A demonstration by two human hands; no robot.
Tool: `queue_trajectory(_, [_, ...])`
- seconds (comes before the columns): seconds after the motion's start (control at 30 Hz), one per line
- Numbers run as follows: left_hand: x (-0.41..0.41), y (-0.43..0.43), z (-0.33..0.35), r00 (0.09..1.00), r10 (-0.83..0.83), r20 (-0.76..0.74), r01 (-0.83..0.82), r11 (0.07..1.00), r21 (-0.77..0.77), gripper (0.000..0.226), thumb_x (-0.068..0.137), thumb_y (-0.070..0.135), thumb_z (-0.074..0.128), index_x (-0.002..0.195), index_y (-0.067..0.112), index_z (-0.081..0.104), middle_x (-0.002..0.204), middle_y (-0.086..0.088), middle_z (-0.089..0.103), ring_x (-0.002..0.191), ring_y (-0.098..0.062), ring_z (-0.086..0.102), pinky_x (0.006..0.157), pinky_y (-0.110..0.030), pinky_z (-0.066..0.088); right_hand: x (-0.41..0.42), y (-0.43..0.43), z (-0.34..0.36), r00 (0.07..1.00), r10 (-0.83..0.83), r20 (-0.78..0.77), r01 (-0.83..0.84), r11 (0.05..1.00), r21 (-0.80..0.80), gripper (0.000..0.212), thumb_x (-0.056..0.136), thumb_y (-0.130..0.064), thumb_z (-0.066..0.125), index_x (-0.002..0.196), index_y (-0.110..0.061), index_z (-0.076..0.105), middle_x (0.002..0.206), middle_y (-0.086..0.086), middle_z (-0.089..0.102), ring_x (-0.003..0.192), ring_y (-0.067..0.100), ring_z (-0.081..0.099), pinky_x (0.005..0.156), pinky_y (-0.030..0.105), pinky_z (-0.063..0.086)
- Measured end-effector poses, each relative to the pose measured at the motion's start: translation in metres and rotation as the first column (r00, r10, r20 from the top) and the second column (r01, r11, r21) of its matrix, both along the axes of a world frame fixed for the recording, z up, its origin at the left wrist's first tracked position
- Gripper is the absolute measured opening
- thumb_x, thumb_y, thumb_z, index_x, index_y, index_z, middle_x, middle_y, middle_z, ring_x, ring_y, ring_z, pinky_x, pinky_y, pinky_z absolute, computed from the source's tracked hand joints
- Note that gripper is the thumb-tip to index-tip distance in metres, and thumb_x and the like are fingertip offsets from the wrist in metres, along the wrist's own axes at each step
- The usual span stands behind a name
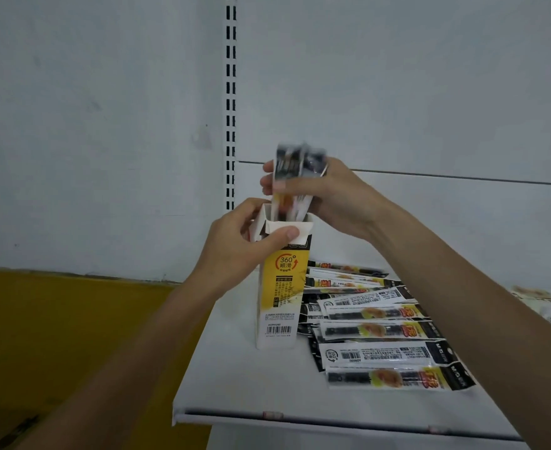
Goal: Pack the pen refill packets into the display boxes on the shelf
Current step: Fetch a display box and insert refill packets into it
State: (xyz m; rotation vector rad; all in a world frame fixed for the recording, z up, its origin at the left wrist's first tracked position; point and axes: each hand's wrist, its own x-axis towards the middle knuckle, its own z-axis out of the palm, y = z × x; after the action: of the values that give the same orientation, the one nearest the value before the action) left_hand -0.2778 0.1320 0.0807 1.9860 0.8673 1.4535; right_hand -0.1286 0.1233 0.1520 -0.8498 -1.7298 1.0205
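Yellow box (279, 297) steadied, flap pinned back by left hand (238, 245); right hand (329, 196) gripping packets (295, 177) half-inserted, needing straight downward push next.

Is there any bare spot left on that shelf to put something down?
Yes: the shelf is bare along its front edge and left of the upright display box. Right of the box it is crowded with loose refill packets, more at the far right edge.
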Motion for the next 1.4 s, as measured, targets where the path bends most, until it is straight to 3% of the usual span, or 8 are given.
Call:
queue_trajectory(0.23, [0.000, 0.006, -0.004, 1.000, 0.014, 0.026, -0.013, 1.000, -0.017, 0.021, 0.074, 0.038, 0.063, 0.093, 0.034, 0.054, 0.088, 0.014, 0.063, 0.077, 0.002, 0.061, 0.061, -0.009, 0.049, 0.049, -0.004, -0.008, 0.963, -0.141, 0.229, 0.139, 0.990, 0.025, 0.034, 0.080, -0.016, 0.068, 0.112, -0.021, 0.061, 0.111, -0.001, 0.067, 0.106, 0.011, 0.062, 0.098, 0.037, 0.047])
queue_trajectory(0.37, [0.001, 0.007, -0.006, 0.999, -0.004, 0.033, 0.004, 1.000, -0.016, 0.020, 0.073, 0.040, 0.063, 0.091, 0.039, 0.053, 0.090, 0.015, 0.062, 0.077, 0.008, 0.060, 0.064, -0.011, 0.051, 0.084, 0.011, -0.053, 0.466, -0.165, 0.869, 0.231, 0.971, 0.060, 0.028, 0.082, -0.014, 0.067, 0.108, -0.021, 0.060, 0.104, -0.006, 0.065, 0.095, 0.011, 0.062, 0.098, 0.039, 0.047])
queue_trajectory(0.43, [0.003, 0.005, -0.006, 0.999, -0.010, 0.054, 0.012, 1.000, -0.026, 0.030, 0.064, 0.051, 0.058, 0.091, 0.040, 0.054, 0.091, 0.014, 0.063, 0.080, 0.003, 0.062, 0.066, -0.014, 0.053, 0.097, 0.017, -0.076, 0.334, -0.107, 0.936, 0.288, 0.958, 0.006, 0.035, 0.078, -0.014, 0.070, 0.111, -0.019, 0.062, 0.113, -0.002, 0.065, 0.096, 0.011, 0.059, 0.094, 0.030, 0.046])
queue_trajectory(0.8, [0.005, 0.007, -0.006, 0.996, -0.009, 0.087, 0.013, 0.999, -0.042, 0.033, 0.061, 0.053, 0.055, 0.091, 0.038, 0.054, 0.087, 0.013, 0.063, 0.076, -0.003, 0.062, 0.061, -0.014, 0.051, 0.108, 0.031, -0.109, 0.309, -0.286, 0.907, 0.335, 0.925, 0.178, 0.036, 0.085, -0.013, 0.058, 0.121, -0.016, 0.060, 0.125, 0.000, 0.058, 0.094, 0.008, 0.048, 0.080, 0.019, 0.035])
queue_trajectory(0.93, [0.004, 0.007, -0.007, 0.996, -0.021, 0.086, 0.025, 0.999, -0.044, 0.034, 0.060, 0.053, 0.054, 0.091, 0.039, 0.053, 0.089, 0.012, 0.063, 0.082, -0.007, 0.063, 0.063, -0.014, 0.052, 0.109, 0.037, -0.107, 0.312, -0.350, 0.883, 0.365, 0.903, 0.229, 0.040, 0.082, -0.011, 0.061, 0.122, -0.015, 0.060, 0.117, 0.002, 0.061, 0.106, 0.017, 0.055, 0.083, 0.022, 0.040])
queue_trajectory(1.17, [0.004, 0.008, -0.007, 0.995, -0.031, 0.094, 0.035, 0.998, -0.042, 0.033, 0.062, 0.050, 0.054, 0.093, 0.036, 0.052, 0.090, 0.012, 0.062, 0.083, -0.009, 0.062, 0.062, -0.012, 0.051, 0.113, 0.040, -0.095, 0.330, -0.571, 0.752, 0.350, 0.814, 0.464, 0.022, 0.086, -0.015, 0.063, 0.105, -0.021, 0.072, 0.080, -0.012, 0.054, 0.080, 0.009, 0.056, 0.064, 0.020, 0.034])
queue_trajectory(1.3, [0.004, 0.009, -0.007, 0.996, -0.031, 0.090, 0.034, 0.999, -0.037, 0.032, 0.063, 0.049, 0.053, 0.092, 0.038, 0.052, 0.089, 0.014, 0.062, 0.084, -0.008, 0.062, 0.063, -0.012, 0.052, 0.113, 0.031, -0.088, 0.475, -0.596, 0.648, 0.419, 0.800, 0.429, 0.026, 0.088, -0.006, 0.055, 0.097, -0.023, 0.074, 0.066, -0.002, 0.064, 0.045, 0.001, 0.049, 0.048, 0.012, 0.037])
queue_trajectory(1.4, [0.005, 0.010, -0.007, 0.996, -0.033, 0.088, 0.037, 0.999, -0.038, 0.030, 0.063, 0.049, 0.053, 0.091, 0.039, 0.052, 0.088, 0.015, 0.061, 0.083, -0.007, 0.062, 0.063, -0.013, 0.052, 0.107, 0.023, -0.085, 0.624, -0.455, 0.635, 0.451, 0.874, 0.183, 0.029, 0.090, -0.005, 0.046, 0.090, -0.019, 0.072, 0.086, 0.005, 0.069, 0.065, 0.009, 0.061, 0.060, 0.018, 0.051])
